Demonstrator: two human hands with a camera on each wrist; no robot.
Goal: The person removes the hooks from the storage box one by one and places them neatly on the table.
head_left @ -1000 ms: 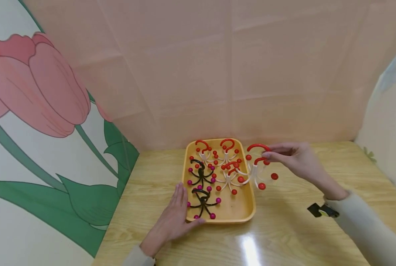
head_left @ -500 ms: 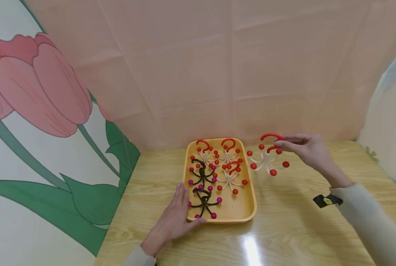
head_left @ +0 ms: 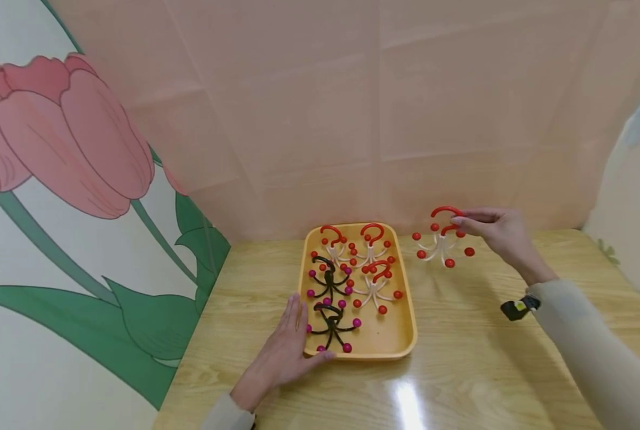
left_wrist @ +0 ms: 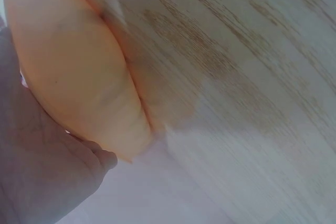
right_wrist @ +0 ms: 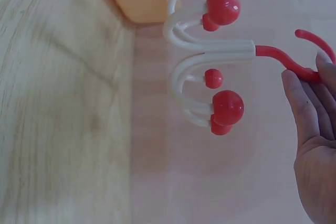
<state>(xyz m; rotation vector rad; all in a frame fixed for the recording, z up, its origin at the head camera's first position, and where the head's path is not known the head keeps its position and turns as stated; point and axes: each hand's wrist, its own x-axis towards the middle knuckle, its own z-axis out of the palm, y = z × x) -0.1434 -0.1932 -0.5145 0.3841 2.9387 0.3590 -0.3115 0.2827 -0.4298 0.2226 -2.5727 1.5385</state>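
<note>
indoor corner; home or studio-type booth, cannot tell which. wood-grain worktop [head_left: 454,370] meets creased pinkish-beige backdrop [head_left: 309,131]; large tulip print [head_left: 100,137] at left, pale wall [head_left: 631,203] at right.

Five hooks [head_left: 329,279] lie in the tray [head_left: 381,339], a sixth hook [head_left: 442,242] right of it.

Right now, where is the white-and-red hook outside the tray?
In the head view, the white-and-red hook hangs above the table, right of the yellow tray, its curved red top pinched by the right hand.
</note>
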